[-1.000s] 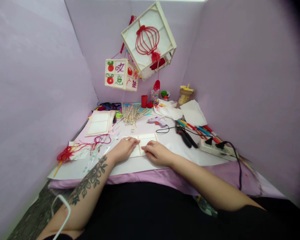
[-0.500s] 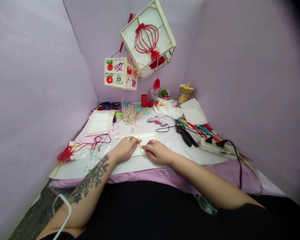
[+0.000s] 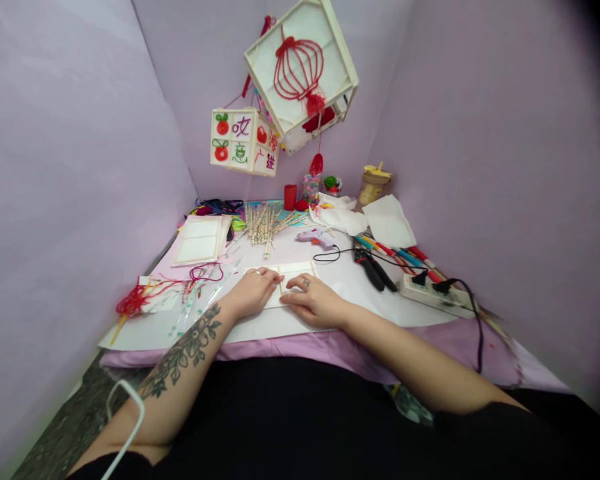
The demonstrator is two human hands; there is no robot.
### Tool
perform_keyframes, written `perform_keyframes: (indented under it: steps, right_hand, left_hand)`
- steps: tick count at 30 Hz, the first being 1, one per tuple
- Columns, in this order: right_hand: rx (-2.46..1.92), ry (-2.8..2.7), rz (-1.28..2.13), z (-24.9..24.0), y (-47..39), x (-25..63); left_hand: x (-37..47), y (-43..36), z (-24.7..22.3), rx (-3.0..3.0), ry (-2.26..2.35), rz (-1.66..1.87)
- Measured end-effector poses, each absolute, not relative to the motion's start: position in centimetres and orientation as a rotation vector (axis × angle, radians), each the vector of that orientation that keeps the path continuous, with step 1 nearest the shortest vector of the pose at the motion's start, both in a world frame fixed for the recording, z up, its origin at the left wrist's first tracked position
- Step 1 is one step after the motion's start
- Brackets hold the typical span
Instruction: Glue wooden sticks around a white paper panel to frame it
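Note:
A white paper panel edged with thin wooden sticks (image 3: 300, 269) lies on the table in front of me, partly hidden under both hands. My left hand (image 3: 257, 291) rests on its left half, fingers stretched to the right and their tips by the middle stick. On the right half lies my right hand (image 3: 314, 301), its fingers apart and bent a little, with the fingertips near that same stick. Neither hand visibly grips anything. Just beyond the panel are a lilac glue gun (image 3: 316, 237) and a bundle of wooden sticks (image 3: 261, 223).
Black-handled pliers (image 3: 374, 268) and a power strip (image 3: 437, 295) are at the right. Stacked framed panels (image 3: 199, 241) and red yarn (image 3: 133, 300) occupy the left. Two decorated lanterns (image 3: 300, 70) hang above the back. Behind the sticks stands a red cylinder (image 3: 290, 197).
My right hand's fingers have spread and lifted slightly from the middle stick. The left hand stays almost where it was on the panel. The whole view has shifted a little.

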State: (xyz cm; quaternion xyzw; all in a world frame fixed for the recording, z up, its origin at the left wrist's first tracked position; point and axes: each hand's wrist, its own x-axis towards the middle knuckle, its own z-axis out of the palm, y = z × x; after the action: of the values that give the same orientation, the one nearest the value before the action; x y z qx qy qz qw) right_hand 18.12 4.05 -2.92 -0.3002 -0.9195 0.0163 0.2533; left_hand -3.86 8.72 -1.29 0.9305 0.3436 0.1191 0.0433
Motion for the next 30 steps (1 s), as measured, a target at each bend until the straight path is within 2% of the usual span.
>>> perform_keyframes:
  steps: [6,11,20,30]
  right_hand:
    - [-0.815,-2.497,0.062,-3.2,4.3,18.0]
    - [-0.817,-2.471,0.08,-3.4,4.4,18.0]
    - [-0.826,-2.459,0.102,-3.6,4.5,17.9]
    - [-0.822,-2.451,0.143,-3.3,4.6,17.8]
  left_hand:
    - [-3.9,8.8,-1.2,2.806,1.038,0.421]
    - [-4.5,10.1,-1.6,2.785,1.266,0.534]
    - [-4.0,11.1,-2.0,2.942,1.345,0.28]
    - [-3.7,11.3,-2.0,2.89,1.303,0.256]
